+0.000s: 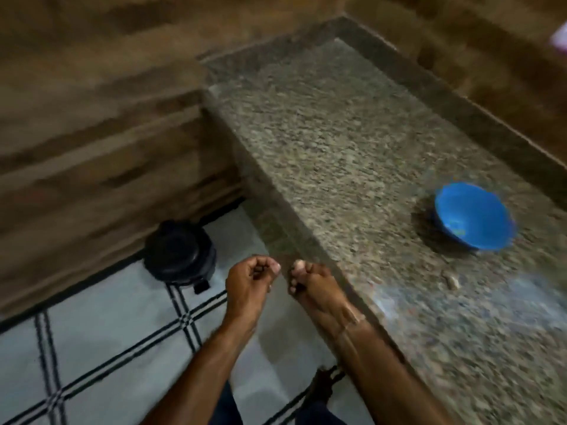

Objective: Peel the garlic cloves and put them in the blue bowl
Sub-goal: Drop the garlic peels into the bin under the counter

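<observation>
My left hand (251, 283) and right hand (310, 283) curl at the straight edge of the speckled stone surface (337, 148); whether they hold anything, I cannot tell; the round blue bowl (474, 216) sits well apart.

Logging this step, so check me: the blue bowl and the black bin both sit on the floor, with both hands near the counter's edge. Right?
Not quite. The head view shows the blue bowl on the granite counter, not the floor. Only the black bin sits on the floor; the left hand and right hand are near the counter's edge.
</observation>
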